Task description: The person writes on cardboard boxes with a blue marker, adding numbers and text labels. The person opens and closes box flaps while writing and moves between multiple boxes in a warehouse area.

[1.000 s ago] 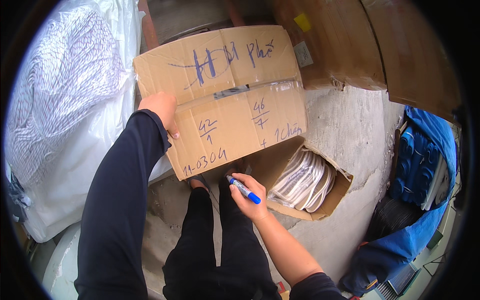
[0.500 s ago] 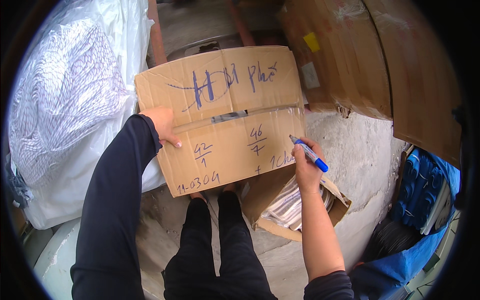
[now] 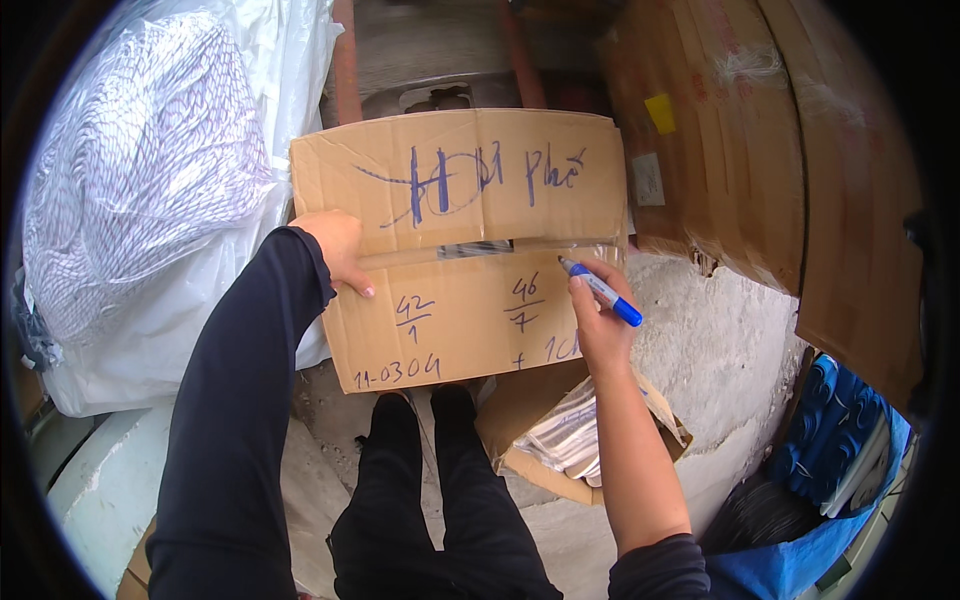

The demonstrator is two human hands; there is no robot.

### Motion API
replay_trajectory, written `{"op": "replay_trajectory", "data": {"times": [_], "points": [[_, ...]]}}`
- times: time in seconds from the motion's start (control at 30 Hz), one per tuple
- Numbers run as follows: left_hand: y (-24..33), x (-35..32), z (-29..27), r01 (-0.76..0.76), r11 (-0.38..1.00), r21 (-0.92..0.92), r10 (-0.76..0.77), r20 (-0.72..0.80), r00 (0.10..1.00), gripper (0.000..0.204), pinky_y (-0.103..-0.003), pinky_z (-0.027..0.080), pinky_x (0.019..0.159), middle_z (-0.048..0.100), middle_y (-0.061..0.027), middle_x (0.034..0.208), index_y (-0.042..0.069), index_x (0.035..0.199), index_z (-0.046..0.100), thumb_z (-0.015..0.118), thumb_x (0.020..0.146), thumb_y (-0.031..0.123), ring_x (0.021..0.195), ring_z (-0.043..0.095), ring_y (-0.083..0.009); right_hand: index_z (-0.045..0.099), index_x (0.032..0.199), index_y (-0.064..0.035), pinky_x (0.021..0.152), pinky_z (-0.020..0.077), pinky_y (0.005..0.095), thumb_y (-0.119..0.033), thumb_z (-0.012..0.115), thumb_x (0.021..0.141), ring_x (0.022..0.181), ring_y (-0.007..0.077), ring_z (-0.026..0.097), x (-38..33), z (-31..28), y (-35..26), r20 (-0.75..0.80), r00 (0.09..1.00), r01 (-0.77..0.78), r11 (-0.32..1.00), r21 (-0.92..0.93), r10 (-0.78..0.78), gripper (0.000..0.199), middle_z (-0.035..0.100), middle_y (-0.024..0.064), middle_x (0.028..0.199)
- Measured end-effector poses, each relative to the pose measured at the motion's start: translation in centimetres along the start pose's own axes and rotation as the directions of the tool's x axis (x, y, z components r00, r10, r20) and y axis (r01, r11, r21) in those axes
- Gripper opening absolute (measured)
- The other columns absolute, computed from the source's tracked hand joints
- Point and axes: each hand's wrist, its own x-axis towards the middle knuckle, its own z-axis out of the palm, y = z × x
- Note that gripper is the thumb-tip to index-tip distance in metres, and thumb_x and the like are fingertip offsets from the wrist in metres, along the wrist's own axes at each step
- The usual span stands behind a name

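Note:
A closed cardboard box (image 3: 455, 330) with a taped middle seam and blue handwriting on top lies in front of me. My left hand (image 3: 340, 248) grips its left edge, thumb on the top face and the other fingers partly hidden. Between the fingers of my right hand (image 3: 606, 325) is a blue-and-white marker pen (image 3: 600, 290), uncapped at the dark tip, with its blue cap on the rear end. The tip is over the right part of the box, just below the seam; whether it touches the cardboard I cannot tell.
Below the box, an open carton (image 3: 540, 487) holds plastic-wrapped striped goods. At left is a large clear plastic bag (image 3: 130, 340) of white patterned material. Tall cartons (image 3: 720, 130) stand at right, above a blue sack (image 3: 800, 555) with blue and black items.
The marker has shifted left and slightly up over the box, away from the lower right writing. The whole view has shifted slightly; my left hand keeps its place on the box edge.

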Motion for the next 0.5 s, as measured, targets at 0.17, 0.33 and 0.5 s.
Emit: {"op": "replay_trajectory", "data": {"times": [0.17,0.33,0.5], "points": [[0.0,0.0,-0.1,-0.010,1.000,0.006,0.010,0.012,1.000,0.045,-0.036,0.058,0.070,0.071,-0.0045,0.062,0.002,0.066,0.073,0.085,0.073,0.044,0.067,0.072,-0.0227,0.069,0.113,0.0010,0.086,0.0527,0.0298,-0.014,0.074,0.090,0.094,0.0176,0.069,2.1,2.4,-1.9,0.002,0.998,0.066,0.997,0.028,-0.066,0.028,0.073,0.0108,0.102],[0.1,-0.3,-0.2,-0.015,1.000,0.021,0.015,-0.003,1.000,0.049,-0.038,0.058,0.074,0.073,-0.0076,0.067,-0.001,0.073,0.074,0.084,0.073,0.047,0.072,0.073,-0.0263,0.069,0.114,0.0010,0.083,0.0541,0.0309,-0.014,0.074,0.089,0.094,0.0179,0.069,4.7,5.9,-3.9,0.119,0.986,0.107,0.991,0.082,-0.116,0.029,0.073,0.0115,0.102],[-0.3,-0.5,-0.2,-0.080,0.996,0.047,0.083,-0.063,0.995,0.052,-0.037,0.058,0.069,0.070,-0.0088,0.061,-0.002,0.072,0.074,0.084,0.072,0.049,0.065,0.071,-0.0249,0.070,0.109,-0.0041,0.080,0.0547,0.0383,-0.014,0.074,0.085,0.092,0.0306,0.069,8.8,9.8,-4.6,0.050,0.960,0.276,0.961,-0.022,-0.274,0.026,0.073,0.0142,0.097]]}}
